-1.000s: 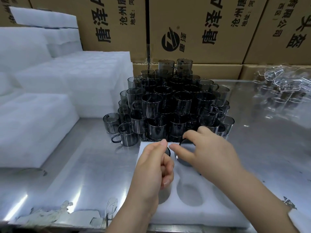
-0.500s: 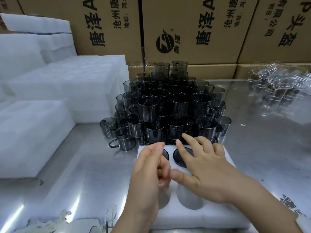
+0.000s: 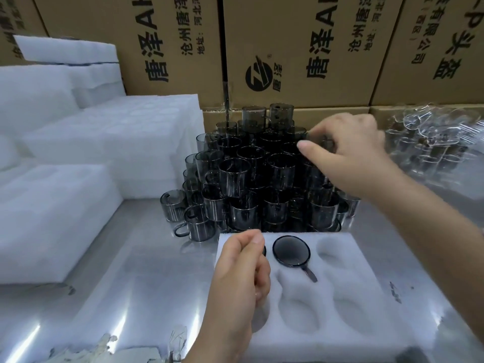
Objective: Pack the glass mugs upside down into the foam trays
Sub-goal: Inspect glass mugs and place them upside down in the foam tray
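Observation:
A white foam tray [image 3: 340,336] with round pockets lies on the steel table in front of me. One smoky glass mug [image 3: 291,250] sits upside down in its back middle pocket, handle pointing toward me. The dark edge of a second mug [image 3: 264,250] shows in the back left pocket, mostly hidden under my left hand [image 3: 235,279], whose fingers are loosely curled and hold nothing. Behind the tray stands a stacked pile of smoky mugs [image 3: 248,179]. My right hand [image 3: 351,153] reaches over the pile's right side and grips a mug [image 3: 318,142] between thumb and fingers.
Stacks of white foam trays [image 3: 52,218] and more foam stacks [image 3: 117,142] fill the left side. Cardboard boxes [image 3: 288,48] form a wall behind. Clear glass mugs [image 3: 432,142] lie in plastic wrap at the right. Torn wrap lies near the steel table's [image 3: 131,284] front edge.
My right hand has left the tray, where it set down the middle mug, and risen to the pile to grip another mug. My left hand has stayed over the tray's back left pocket.

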